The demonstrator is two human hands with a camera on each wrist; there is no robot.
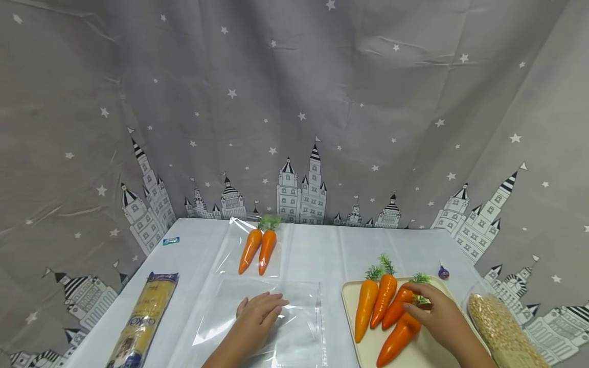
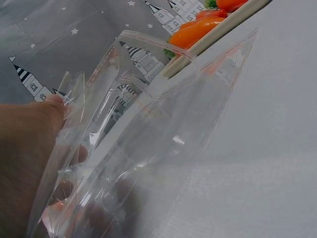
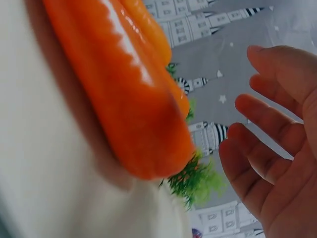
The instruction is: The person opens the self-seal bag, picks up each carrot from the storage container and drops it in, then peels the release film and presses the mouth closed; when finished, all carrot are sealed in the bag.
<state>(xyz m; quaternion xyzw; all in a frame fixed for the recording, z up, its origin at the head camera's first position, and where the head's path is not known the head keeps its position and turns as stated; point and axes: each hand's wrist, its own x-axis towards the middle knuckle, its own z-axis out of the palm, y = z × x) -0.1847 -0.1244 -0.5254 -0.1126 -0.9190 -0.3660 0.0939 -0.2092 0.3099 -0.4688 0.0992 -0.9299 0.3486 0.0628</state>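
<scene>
My left hand (image 1: pixel 259 319) is over a clear plastic bag (image 1: pixel 299 296) on the table. The left wrist view shows the bag (image 2: pixel 163 134) raised and partly spread, its film between the thumb and the curled fingers of the left hand (image 2: pixel 29 148). At the right, my right hand (image 1: pixel 434 312) hovers with bent, parted fingers beside the leafy ends of several orange carrots (image 1: pixel 405 332) on a cream tray (image 1: pixel 428 352). In the right wrist view, a gap separates the right hand (image 3: pixel 277 134) from the nearest carrot (image 3: pixel 133 114); it holds nothing.
Behind the left hand, two carrots (image 1: pixel 268 250) lie on or in another clear bag (image 1: pixel 227 258). A pasta pack (image 1: pixel 144 319) lies at left, below a small green packet (image 1: pixel 171 240). Right of the tray are a bag of grain-like food (image 1: pixel 501 327) and a small purple item (image 1: pixel 444 272).
</scene>
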